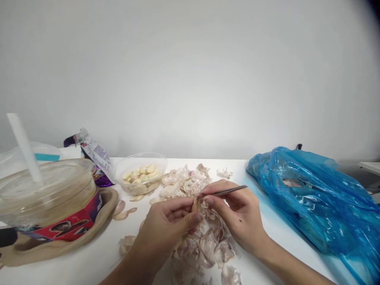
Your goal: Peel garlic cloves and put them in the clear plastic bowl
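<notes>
A garlic clove [195,204] is pinched between the thumb and fingers of my left hand [168,223], and much of it is hidden by them. My right hand [239,213] grips a thin dark metal tool [233,190] like a slim knife; its handle end points up to the right, and its working end is hidden at the clove. Papery garlic skins [204,247] lie in a loose pile under and behind both hands. Behind my left hand stands a clear plastic bowl [118,174] with several peeled cloves [144,172] in it.
Several unpeeled cloves [121,215] lie left of my left hand. A drink cup [56,198] with a white straw [25,148] sits in a cardboard holder [103,221] at left. Behind it is a purple wrapper [99,160]. A crumpled blue plastic bag [311,198] covers the right side.
</notes>
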The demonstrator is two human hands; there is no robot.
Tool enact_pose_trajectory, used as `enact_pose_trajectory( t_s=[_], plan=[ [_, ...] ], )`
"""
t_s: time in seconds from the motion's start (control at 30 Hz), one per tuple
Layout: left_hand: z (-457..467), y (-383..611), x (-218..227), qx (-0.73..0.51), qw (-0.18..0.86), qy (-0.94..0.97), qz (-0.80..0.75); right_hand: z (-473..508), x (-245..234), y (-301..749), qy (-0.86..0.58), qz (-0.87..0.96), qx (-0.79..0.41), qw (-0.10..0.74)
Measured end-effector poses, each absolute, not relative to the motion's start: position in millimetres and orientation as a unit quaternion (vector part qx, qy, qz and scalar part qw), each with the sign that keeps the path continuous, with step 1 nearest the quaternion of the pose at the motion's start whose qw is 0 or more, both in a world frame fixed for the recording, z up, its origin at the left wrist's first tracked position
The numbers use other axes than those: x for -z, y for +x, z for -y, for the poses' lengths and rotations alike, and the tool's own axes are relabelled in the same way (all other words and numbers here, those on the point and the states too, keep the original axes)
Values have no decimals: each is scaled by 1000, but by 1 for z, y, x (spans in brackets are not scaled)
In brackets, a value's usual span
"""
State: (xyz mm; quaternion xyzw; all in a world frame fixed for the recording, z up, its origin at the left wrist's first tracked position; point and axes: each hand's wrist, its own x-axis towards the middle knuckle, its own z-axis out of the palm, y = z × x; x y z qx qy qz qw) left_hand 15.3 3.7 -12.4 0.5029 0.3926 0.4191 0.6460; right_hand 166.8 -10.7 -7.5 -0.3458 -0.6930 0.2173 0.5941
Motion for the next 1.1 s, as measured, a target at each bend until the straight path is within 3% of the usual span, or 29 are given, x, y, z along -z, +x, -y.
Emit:
enact_pose_trajectory(
  t_s=[1.1],
  plan=[
    [-5, 15, 21, -398, 638, 521, -404, 10, 7, 166, -348, 723, -181, 569]
  ],
)
